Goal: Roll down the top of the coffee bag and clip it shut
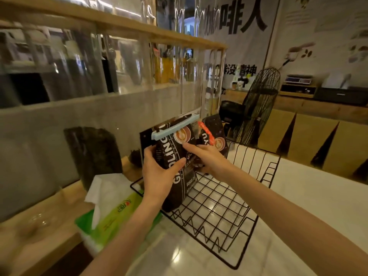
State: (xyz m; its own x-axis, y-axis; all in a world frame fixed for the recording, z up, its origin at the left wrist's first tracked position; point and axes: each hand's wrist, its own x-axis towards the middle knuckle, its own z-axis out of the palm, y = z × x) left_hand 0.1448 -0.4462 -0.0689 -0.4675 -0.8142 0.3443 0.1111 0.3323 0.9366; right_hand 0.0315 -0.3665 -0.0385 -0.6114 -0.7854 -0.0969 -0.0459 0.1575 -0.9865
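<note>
A dark coffee bag (175,152) with white lettering is held upright over the left edge of a black wire basket (219,212). A light blue clip (175,126) runs across its rolled top. My left hand (159,174) grips the bag's left side, thumb on the front. My right hand (207,158) holds the right side, thumb lying on the front. Behind it stands a second dark coffee bag (216,134) with a red clip (207,132) on its top.
A green tissue pack (111,216) with a white tissue sticking up lies left of the basket. A dark pouch (93,152) leans on the grey wall. A black fan (258,108) stands behind. The counter (298,196) is white and glossy.
</note>
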